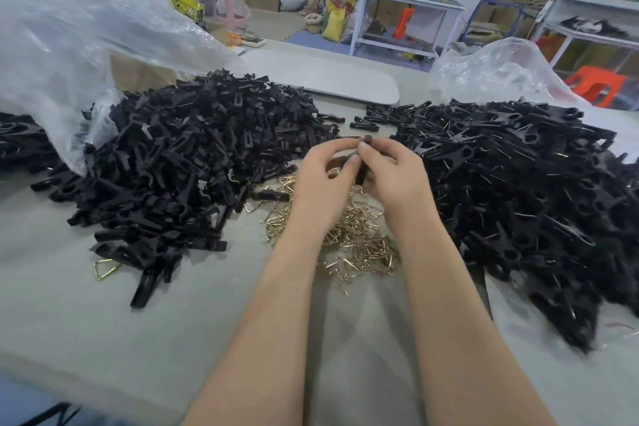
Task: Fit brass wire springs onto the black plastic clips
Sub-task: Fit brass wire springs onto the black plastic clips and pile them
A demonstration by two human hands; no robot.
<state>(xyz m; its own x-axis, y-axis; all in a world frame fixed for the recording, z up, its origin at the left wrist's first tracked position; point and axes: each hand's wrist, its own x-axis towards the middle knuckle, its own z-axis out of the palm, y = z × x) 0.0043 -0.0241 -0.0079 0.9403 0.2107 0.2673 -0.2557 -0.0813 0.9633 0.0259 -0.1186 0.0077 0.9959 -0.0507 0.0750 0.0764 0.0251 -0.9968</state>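
Note:
My left hand (323, 183) and my right hand (394, 173) meet above the middle of the table, and together they pinch one black plastic clip (363, 149) between thumbs and fingertips. Most of that clip is hidden by my fingers; whether a spring is on it cannot be told. Under my wrists lies a loose heap of brass wire springs (356, 235). A big pile of bare black clip halves (193, 162) spreads to the left. A pile of black clips with springs fitted (525, 190) fills the right side.
A clear plastic bag (79, 38) drapes over the left pile, another clear bag (498, 69) sits at the back right. One stray spring (105, 268) lies at the left pile's near edge. A grey board (321, 73) lies behind the piles.

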